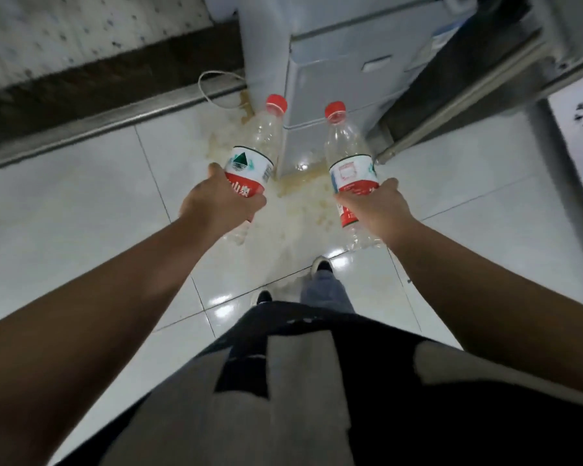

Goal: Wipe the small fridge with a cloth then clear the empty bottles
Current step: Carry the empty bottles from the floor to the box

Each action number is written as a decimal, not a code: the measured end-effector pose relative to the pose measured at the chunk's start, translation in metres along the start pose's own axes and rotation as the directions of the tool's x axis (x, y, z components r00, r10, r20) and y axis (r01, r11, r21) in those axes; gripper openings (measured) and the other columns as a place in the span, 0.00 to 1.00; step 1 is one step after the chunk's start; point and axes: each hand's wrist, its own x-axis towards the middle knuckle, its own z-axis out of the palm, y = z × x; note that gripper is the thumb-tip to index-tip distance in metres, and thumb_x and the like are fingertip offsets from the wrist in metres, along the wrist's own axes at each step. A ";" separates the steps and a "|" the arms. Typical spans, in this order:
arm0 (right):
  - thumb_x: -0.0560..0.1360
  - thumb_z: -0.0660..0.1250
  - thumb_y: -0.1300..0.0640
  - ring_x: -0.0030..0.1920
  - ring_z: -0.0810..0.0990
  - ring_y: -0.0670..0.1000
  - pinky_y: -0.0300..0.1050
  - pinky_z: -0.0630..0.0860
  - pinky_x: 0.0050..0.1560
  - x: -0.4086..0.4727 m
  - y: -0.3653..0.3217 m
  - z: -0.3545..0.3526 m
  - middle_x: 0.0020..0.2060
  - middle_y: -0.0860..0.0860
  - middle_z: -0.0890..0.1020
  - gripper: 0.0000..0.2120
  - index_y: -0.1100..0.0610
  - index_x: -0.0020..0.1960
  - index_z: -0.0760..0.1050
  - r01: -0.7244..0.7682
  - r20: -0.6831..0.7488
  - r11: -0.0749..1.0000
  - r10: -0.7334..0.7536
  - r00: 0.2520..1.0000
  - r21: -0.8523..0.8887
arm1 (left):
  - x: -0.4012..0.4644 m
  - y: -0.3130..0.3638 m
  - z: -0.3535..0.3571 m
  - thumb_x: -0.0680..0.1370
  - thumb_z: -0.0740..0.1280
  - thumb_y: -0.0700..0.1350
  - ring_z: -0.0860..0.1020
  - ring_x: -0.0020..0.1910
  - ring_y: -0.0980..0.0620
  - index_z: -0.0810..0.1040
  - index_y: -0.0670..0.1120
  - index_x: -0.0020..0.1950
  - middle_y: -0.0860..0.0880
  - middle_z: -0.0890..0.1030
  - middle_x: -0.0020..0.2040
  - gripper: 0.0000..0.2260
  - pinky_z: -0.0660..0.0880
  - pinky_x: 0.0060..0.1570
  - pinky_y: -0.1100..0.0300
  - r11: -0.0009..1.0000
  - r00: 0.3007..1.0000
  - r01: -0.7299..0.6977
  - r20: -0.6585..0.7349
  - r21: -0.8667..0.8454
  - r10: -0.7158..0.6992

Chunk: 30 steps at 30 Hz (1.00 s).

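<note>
My left hand grips an empty clear plastic bottle with a red cap and a red-and-white label, around its lower half. My right hand grips a second empty bottle of the same kind, also by its labelled middle. Both bottles point away from me with their caps toward the small pale fridge, which stands on the floor just ahead. No cloth is in view.
The white tiled floor carries a yellowish stain in front of the fridge's foot. A white cable loops at the left of the fridge. A metal threshold strip runs at the left, a metal frame at the right. My feet stand below.
</note>
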 end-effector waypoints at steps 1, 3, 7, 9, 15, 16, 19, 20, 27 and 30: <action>0.71 0.69 0.47 0.47 0.74 0.51 0.44 0.72 0.45 -0.008 0.008 -0.007 0.48 0.52 0.69 0.32 0.58 0.66 0.57 -0.020 -0.028 1.000 0.021 0.999 0.021 | -0.004 0.005 -0.002 0.71 0.67 0.56 0.73 0.46 0.45 0.62 0.43 0.61 0.46 0.73 0.48 0.27 0.73 0.48 0.54 0.999 1.000 -0.027 0.014 0.022 0.027; 0.71 0.69 0.47 0.47 0.73 0.52 0.45 0.71 0.45 -0.023 0.029 -0.020 0.48 0.52 0.70 0.31 0.59 0.65 0.58 -0.068 -0.079 0.995 0.075 0.994 0.077 | -0.012 0.019 -0.002 0.71 0.67 0.56 0.73 0.46 0.45 0.61 0.43 0.63 0.45 0.72 0.48 0.28 0.73 0.48 0.53 0.990 0.994 -0.100 0.045 0.101 0.096; 0.70 0.70 0.47 0.50 0.75 0.56 0.50 0.75 0.50 -0.055 0.078 -0.044 0.49 0.54 0.71 0.32 0.60 0.65 0.59 -0.162 -0.146 0.960 0.198 0.969 0.229 | -0.037 0.055 0.011 0.71 0.68 0.56 0.73 0.45 0.45 0.61 0.43 0.63 0.45 0.72 0.49 0.28 0.74 0.48 0.53 0.938 0.956 -0.290 0.106 0.188 0.274; 0.70 0.70 0.48 0.50 0.76 0.56 0.52 0.76 0.53 -0.071 0.106 -0.057 0.49 0.54 0.72 0.32 0.60 0.65 0.59 -0.189 -0.181 0.927 0.257 0.949 0.324 | -0.051 0.076 0.025 0.71 0.68 0.56 0.73 0.45 0.46 0.62 0.44 0.63 0.46 0.72 0.49 0.28 0.72 0.45 0.55 0.916 0.935 -0.346 0.148 0.202 0.321; 0.70 0.71 0.48 0.50 0.76 0.56 0.55 0.76 0.54 -0.125 0.202 -0.095 0.50 0.55 0.73 0.31 0.60 0.64 0.60 -0.221 -0.263 0.793 0.429 0.864 0.568 | -0.114 0.141 0.092 0.71 0.67 0.57 0.72 0.46 0.45 0.62 0.44 0.63 0.46 0.73 0.50 0.28 0.68 0.43 0.55 0.812 0.836 -0.537 0.277 0.229 0.474; 0.70 0.71 0.48 0.49 0.75 0.56 0.54 0.76 0.53 -0.138 0.224 -0.103 0.50 0.55 0.73 0.31 0.60 0.64 0.60 -0.218 -0.275 0.762 0.462 0.843 0.610 | -0.131 0.155 0.107 0.71 0.66 0.57 0.73 0.47 0.45 0.61 0.45 0.64 0.46 0.72 0.51 0.28 0.69 0.44 0.55 0.780 0.807 -0.579 0.306 0.238 0.505; 0.70 0.70 0.48 0.47 0.74 0.55 0.50 0.75 0.49 -0.168 0.281 -0.122 0.49 0.54 0.72 0.30 0.60 0.63 0.60 -0.184 -0.302 0.677 0.533 0.790 0.713 | -0.179 0.187 0.149 0.72 0.65 0.58 0.72 0.49 0.45 0.59 0.45 0.67 0.47 0.70 0.51 0.30 0.70 0.47 0.54 0.683 0.725 -0.681 0.370 0.262 0.581; 0.70 0.70 0.48 0.47 0.74 0.55 0.49 0.74 0.48 -0.181 0.305 -0.129 0.50 0.54 0.73 0.30 0.60 0.63 0.60 -0.164 -0.311 0.647 0.554 0.772 0.745 | -0.200 0.197 0.169 0.73 0.65 0.58 0.72 0.49 0.45 0.59 0.44 0.66 0.47 0.70 0.51 0.29 0.71 0.48 0.54 0.646 0.694 -0.714 0.396 0.269 0.602; 0.69 0.71 0.48 0.49 0.78 0.57 0.52 0.76 0.51 -0.270 0.491 -0.170 0.50 0.55 0.75 0.30 0.59 0.62 0.61 -0.101 -0.323 0.513 0.669 0.670 0.853 | -0.352 0.246 0.315 0.73 0.61 0.63 0.72 0.44 0.44 0.63 0.44 0.61 0.45 0.73 0.48 0.27 0.69 0.43 0.55 0.496 0.579 -0.813 0.507 0.304 0.639; 0.69 0.71 0.48 0.50 0.78 0.57 0.54 0.77 0.53 -0.305 0.564 -0.186 0.51 0.55 0.74 0.30 0.59 0.63 0.61 -0.080 -0.312 0.455 0.717 0.624 0.887 | -0.413 0.264 0.368 0.72 0.62 0.63 0.74 0.44 0.43 0.63 0.44 0.60 0.45 0.74 0.47 0.27 0.72 0.44 0.55 0.441 0.516 -0.855 0.543 0.273 0.663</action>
